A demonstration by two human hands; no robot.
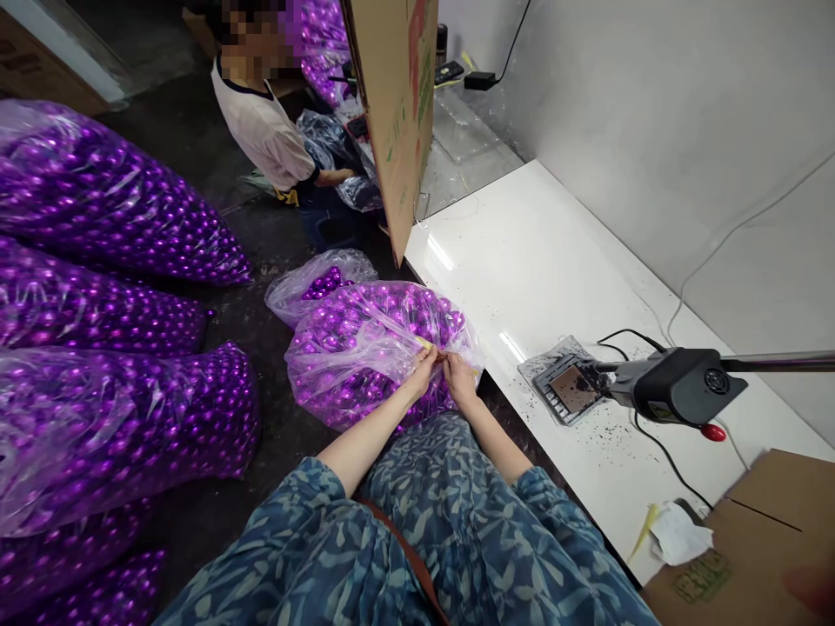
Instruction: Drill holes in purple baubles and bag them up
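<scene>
A clear plastic bag point(365, 348) full of shiny purple balls stands in front of me, at the near edge of the white table. Both of my hands meet over its right side. My left hand point(421, 372) is closed in a pinch, and a short yellow strip point(424, 342) sticks out at its fingertips. Close beside it, my right hand point(460, 379) is also pinched, its fingertips almost touching the left ones. What lies between the right fingers is too small to make out. Whitish folds of plastic surround both hands.
Several big bags of purple balls point(117, 417) line the left. A smaller bag point(319, 283) lies behind mine. On the white table point(483, 252) are a dark device point(567, 387) and a grey tool on an arm point(671, 387). Beyond a cardboard panel point(397, 113) sits a person point(267, 130).
</scene>
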